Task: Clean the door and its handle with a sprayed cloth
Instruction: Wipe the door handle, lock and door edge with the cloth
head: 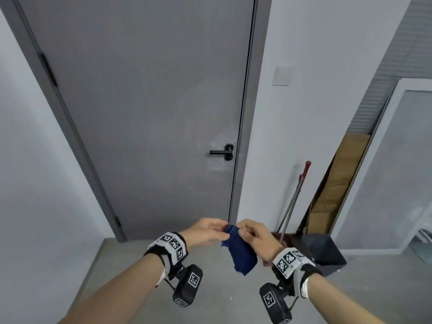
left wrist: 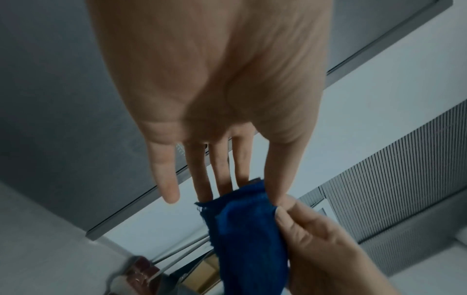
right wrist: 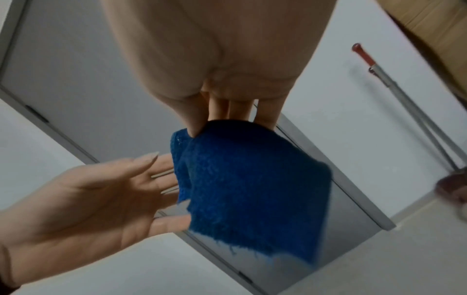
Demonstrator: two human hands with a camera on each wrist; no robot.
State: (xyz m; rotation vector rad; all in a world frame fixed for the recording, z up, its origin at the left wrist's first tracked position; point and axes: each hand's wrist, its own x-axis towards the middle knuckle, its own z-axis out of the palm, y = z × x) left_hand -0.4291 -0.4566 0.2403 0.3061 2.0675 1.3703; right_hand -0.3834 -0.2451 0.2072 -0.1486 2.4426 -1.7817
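Cloth [head: 239,250]: blue, hanging in front of the closed grey door [head: 145,101] — well short of its black handle [head: 222,152].
Right hand [head: 254,237]: pinching the cloth's top edge.
Left hand [head: 207,231]: fingers straight, tips touching the cloth.

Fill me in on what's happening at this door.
A person stands facing the closed grey door, holding a blue cloth up between both hands. The right hand pinches its top edge; the left hand is at the cloth with fingers straight. The cloth is not touching the door or the black handle.
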